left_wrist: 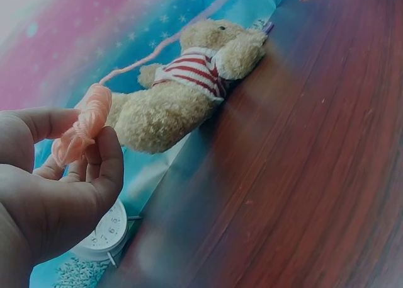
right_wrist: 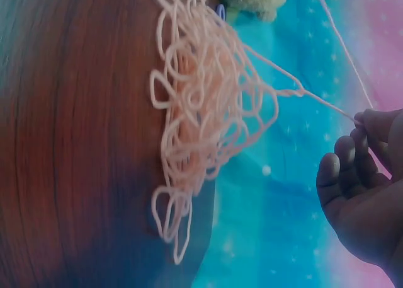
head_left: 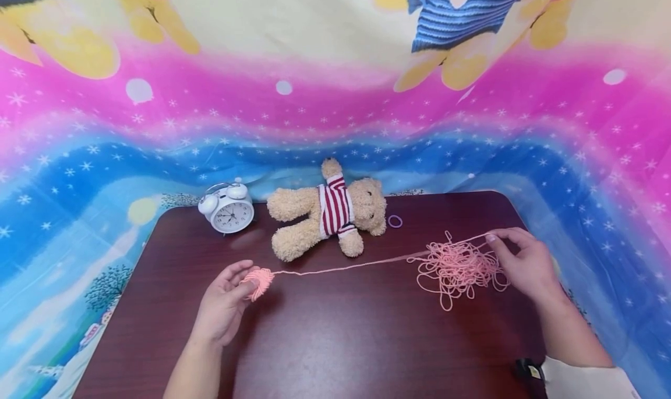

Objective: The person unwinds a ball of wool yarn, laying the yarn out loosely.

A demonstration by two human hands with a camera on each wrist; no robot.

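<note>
My left hand point(head_left: 222, 306) pinches a small wound bundle of pink yarn point(head_left: 260, 283) between thumb and fingers, above the left half of the table. In the left wrist view the yarn bundle point(left_wrist: 85, 127) shows its wraps side on. From it a single strand point(head_left: 341, 268) stretches across to the right. A loose, tangled heap of the same yarn point(head_left: 461, 268) lies on the right side of the table. Beside the heap, my right hand point(head_left: 526, 265) pinches a strand between thumb and forefinger. The right wrist view shows that strand point(right_wrist: 327, 104) pulled taut from the heap's loops.
A teddy bear point(head_left: 335, 209) in a striped shirt lies at the back of the dark wooden table point(head_left: 335, 341). To its left stands a white alarm clock point(head_left: 230, 209). A purple ring point(head_left: 395, 221) lies by the bear's head. Printed cloth point(head_left: 325, 125) hangs behind and around the table.
</note>
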